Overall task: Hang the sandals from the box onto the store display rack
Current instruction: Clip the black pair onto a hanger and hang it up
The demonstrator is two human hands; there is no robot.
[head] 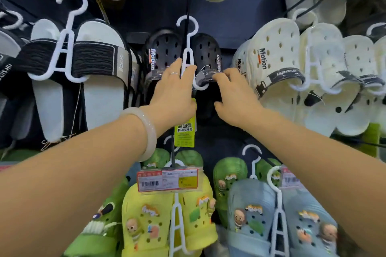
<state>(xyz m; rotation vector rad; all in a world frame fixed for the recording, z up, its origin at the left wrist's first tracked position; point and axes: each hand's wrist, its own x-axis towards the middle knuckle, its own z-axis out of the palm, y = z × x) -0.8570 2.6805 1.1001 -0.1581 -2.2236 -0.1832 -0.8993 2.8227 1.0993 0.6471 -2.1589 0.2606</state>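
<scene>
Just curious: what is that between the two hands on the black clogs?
In the head view, the lower part of a white hanger runs between the left hand and right hand, holding the black clogs.
</scene>
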